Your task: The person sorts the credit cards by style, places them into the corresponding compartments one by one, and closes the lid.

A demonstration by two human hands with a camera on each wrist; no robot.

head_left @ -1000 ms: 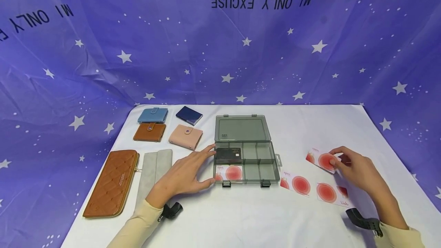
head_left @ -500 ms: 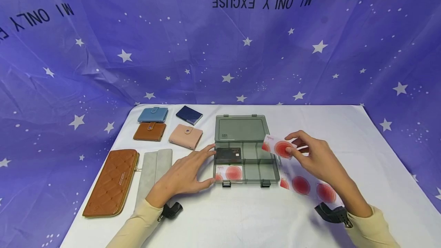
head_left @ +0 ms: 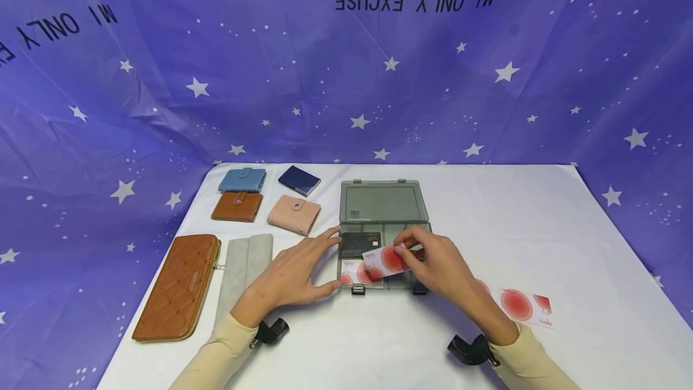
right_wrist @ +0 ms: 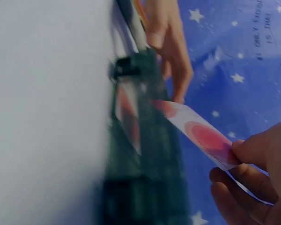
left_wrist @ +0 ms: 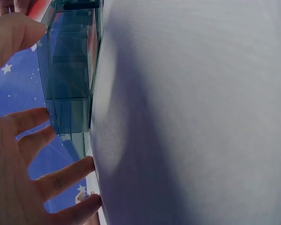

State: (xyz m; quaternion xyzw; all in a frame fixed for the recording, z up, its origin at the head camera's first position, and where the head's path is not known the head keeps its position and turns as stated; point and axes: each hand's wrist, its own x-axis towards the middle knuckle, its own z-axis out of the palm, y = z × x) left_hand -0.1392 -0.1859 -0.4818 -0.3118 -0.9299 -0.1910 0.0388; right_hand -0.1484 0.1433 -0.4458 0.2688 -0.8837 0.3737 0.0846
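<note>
Tilting card (head_left: 385, 259) lies crosswise, left end lowest.

Right hand (head_left: 441, 266) pinching card (head_left: 385, 259) over organizer box (head_left: 382, 235), left hand (head_left: 292, 275) steadying it

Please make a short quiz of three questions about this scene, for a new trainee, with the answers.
1. True or false: the right hand pinches a white card with red circles.
2. Which side of the compartment box does the left hand touch: A its left side, B its lid, C its right side?
3. What colour is the card in the box's far left compartment?

Key: 1 true. 2 A. 3 black.
</note>
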